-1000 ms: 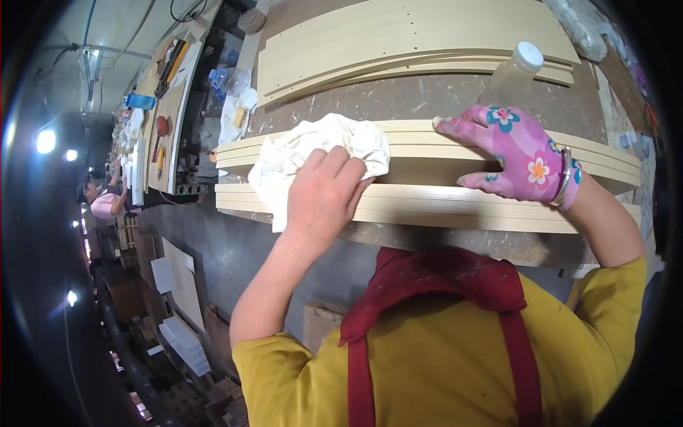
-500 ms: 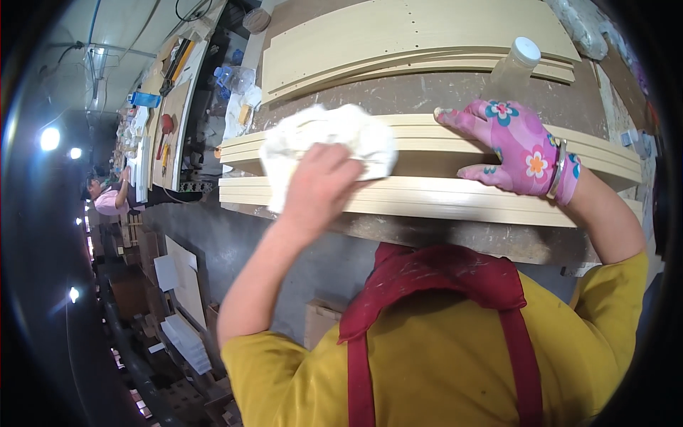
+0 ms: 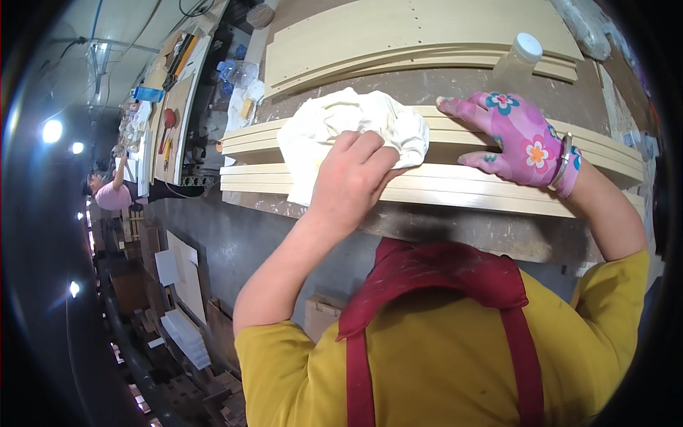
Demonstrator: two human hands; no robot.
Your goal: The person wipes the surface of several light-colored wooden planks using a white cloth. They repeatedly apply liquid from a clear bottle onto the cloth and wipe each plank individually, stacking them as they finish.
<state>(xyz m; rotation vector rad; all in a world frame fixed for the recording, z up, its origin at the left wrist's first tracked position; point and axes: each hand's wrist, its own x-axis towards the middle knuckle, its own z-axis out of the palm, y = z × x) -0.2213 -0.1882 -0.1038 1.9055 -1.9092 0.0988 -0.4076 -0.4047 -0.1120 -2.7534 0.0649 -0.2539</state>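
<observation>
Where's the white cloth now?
Upper middle of the head view: the white cloth is in the left hand, over the two near board stacks, left of the right hand.

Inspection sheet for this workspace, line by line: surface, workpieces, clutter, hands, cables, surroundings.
Surface: brown worktable, speckled with pale marks.
Workpieces: two narrow stacks of pale boards, near and far, with a gap between; wide panels with small holes behind them.
Clutter: white-capped clear bottle near the panels; blue-tinted plastic bottle at left; clear plastic wrap at upper right.
Hands: bare left hand holds a white cloth against the stacks; right hand, in a pink flowered glove, spread across both stacks.
Cables: nothing seen across the stacks.
Surroundings: tool-strewn side bench and another person at left.
</observation>
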